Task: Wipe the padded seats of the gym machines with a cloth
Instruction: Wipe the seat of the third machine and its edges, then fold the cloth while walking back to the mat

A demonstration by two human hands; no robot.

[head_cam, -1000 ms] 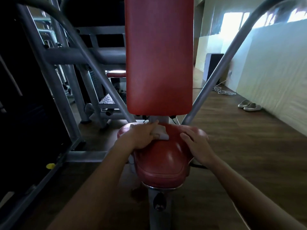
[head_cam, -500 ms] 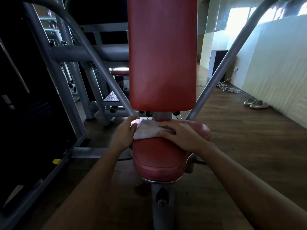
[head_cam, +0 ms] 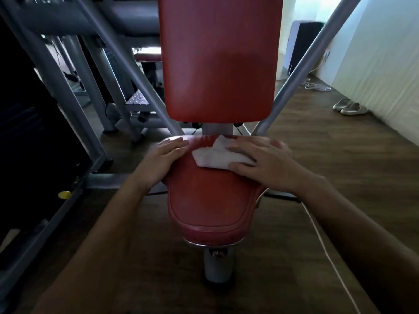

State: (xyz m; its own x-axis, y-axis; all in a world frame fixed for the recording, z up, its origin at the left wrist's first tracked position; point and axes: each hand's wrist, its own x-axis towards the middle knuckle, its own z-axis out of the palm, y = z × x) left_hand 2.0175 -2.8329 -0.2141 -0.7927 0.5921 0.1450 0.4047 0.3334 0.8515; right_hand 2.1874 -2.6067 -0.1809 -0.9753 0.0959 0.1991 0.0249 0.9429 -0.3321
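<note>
While the right hand (head_cam: 265, 162) lies flat, fingers straight, pressing the cloth (head_cam: 217, 155) onto the rear of the seat (head_cam: 210, 200), the left hand (head_cam: 162, 158) rests flat on its left rear edge, holding nothing | cloth: white, crumpled, close to left hand, apart | backrest (head_cam: 218, 57): upright above seat | shoes (head_cam: 349, 106): pair on wood floor (head_cam: 317, 155) by right wall (head_cam: 385, 75)

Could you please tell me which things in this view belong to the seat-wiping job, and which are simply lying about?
Part of the job:
white cloth
red padded seat
right hand, pressing flat on the cloth
left hand, resting on the seat's left edge

Lying about:
pair of shoes by the wall
white cord on the floor
dark box behind
</note>
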